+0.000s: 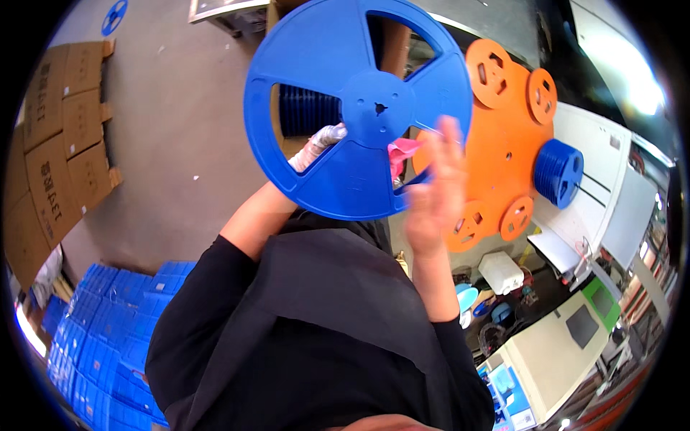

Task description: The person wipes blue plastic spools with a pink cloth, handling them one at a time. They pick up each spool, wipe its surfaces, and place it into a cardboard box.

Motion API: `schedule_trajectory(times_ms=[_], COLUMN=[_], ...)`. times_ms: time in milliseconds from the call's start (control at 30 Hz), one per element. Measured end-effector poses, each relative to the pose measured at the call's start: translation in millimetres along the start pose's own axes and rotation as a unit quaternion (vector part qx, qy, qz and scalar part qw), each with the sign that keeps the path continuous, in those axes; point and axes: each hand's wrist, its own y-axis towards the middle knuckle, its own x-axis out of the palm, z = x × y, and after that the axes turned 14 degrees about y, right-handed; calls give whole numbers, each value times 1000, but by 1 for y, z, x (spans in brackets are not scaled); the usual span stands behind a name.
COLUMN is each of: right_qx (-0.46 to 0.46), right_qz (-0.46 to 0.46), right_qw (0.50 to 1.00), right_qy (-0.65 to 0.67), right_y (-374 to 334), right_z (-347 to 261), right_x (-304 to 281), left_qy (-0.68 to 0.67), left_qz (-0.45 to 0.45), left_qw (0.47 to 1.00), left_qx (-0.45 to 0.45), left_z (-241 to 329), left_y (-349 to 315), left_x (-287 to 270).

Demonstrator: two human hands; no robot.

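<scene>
A large blue plastic reel (338, 176) with cut-out windows is held up in front of me. My left hand (318, 146), its fingers wrapped in white tape, is closed on the reel at the lower left window. Most of that hand is hidden behind the disc. My right hand (435, 194) is beside the reel's lower right rim, blurred, with fingers stretched out and nothing seen in it. Something pink, like cloth (402, 151), shows through the lower right window. Behind the reel, several stacked blue reels (309, 111) appear in a cardboard box (395, 47).
To my right is an orange machine table (496, 165) with round orange holders (490, 72). A stack of blue discs (557, 172) sits on a rod beyond it. Cartons (68, 136) stand at left, wrapped blue stacks (108, 337) at lower left. One blue reel (114, 17) lies on the far floor.
</scene>
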Motion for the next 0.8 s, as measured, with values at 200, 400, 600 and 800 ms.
schedule_trajectory(times_ms=[200, 400, 600, 800], right_qx=[180, 233, 265, 337], right_qz=[322, 340, 324, 312], right_qw=[907, 866, 860, 843], right_qy=[204, 283, 290, 280], right_y=[-15, -26, -27, -36], right_z=[24, 45, 60, 84], right_x=[-50, -52, -47, -41], left_qy=[-125, -81, -64, -41], left_qz=[-60, -13, 25, 114], left_qw=[990, 995, 995, 992], left_qx=[15, 53, 66, 47], left_z=[9, 19, 30, 45], left_y=[-11, -4, -1, -14], left_x=[-16, -26, -34, -55])
